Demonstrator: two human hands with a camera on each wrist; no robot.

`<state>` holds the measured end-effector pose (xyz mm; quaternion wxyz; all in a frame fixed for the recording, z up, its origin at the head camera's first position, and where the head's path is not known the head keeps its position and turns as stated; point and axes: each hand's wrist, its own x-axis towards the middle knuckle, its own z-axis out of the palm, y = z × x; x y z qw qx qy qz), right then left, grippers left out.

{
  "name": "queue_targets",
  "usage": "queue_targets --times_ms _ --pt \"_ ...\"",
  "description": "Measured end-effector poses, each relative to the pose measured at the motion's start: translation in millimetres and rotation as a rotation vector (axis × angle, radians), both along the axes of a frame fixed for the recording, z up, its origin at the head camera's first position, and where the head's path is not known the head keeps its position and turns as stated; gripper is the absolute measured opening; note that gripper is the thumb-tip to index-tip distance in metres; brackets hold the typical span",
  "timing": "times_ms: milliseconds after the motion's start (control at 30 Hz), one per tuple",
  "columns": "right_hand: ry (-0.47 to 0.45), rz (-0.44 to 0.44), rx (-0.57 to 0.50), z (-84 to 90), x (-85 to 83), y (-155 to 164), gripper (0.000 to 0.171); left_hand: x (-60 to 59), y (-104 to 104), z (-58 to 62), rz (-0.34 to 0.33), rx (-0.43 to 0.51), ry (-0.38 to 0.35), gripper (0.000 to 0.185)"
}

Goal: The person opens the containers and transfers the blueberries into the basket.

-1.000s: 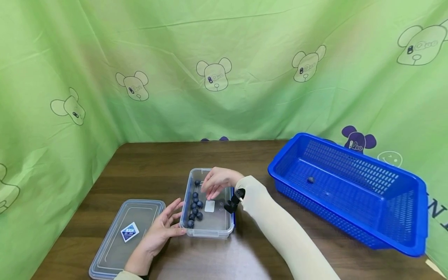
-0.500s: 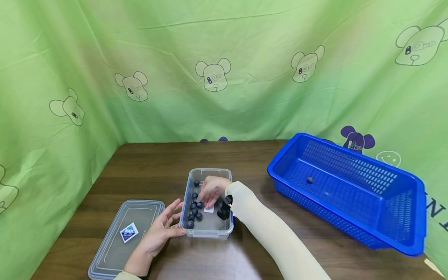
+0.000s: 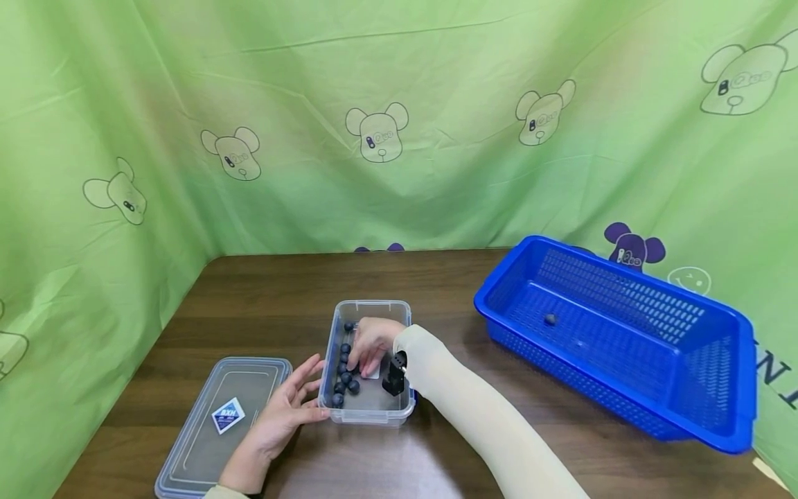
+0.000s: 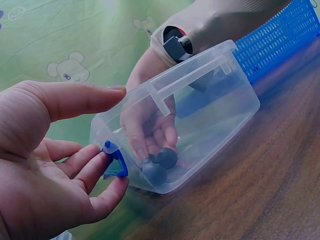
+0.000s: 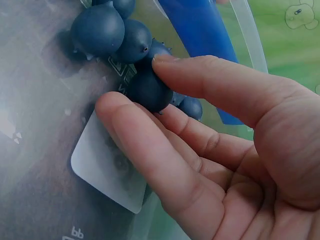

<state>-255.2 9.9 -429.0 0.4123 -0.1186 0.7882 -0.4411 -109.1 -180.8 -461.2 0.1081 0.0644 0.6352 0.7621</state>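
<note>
A clear plastic container (image 3: 373, 417) stands on the table with several blueberries (image 3: 353, 387) along its left side. My left hand (image 3: 283, 409) touches that side with nearly straight fingers. In the left wrist view its fingertips meet the blue latch (image 4: 116, 162), and the thumb lies by the rim. Inside the container, my right hand (image 3: 376, 341) has its thumb and forefinger around one blueberry (image 5: 149, 91), amid the other berries. A white label (image 5: 107, 165) shows on the container floor beneath the right fingers.
Left of the container lies its flat lid (image 3: 206, 447), with a diamond-shaped sticker. A blue perforated basket (image 3: 573, 378) occupies the right side of the table, holding a single blueberry (image 3: 551, 319). A green printed curtain (image 3: 299, 208) hangs behind the table.
My right hand has come from above the container's far part down and nearer into it, reaching the berries, and its fingers have closed around one. The left hand stays at the container's side.
</note>
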Motion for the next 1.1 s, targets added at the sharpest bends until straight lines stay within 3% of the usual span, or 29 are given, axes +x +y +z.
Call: queue_targets --times_ms 333,567,1100 --pt "0.011 0.053 0.004 2.4 3.6 -1 0.009 0.1 0 -0.8 0.0 -0.004 -0.004 0.097" --pt "0.011 0.06 -0.006 3.4 -2.8 2 0.005 -0.5 0 -1.4 -0.005 0.005 0.0 0.098" --pt "0.001 0.009 -0.137 53.5 -29.2 32 0.011 0.0 0 -0.4 -0.005 0.012 -0.009 0.098"
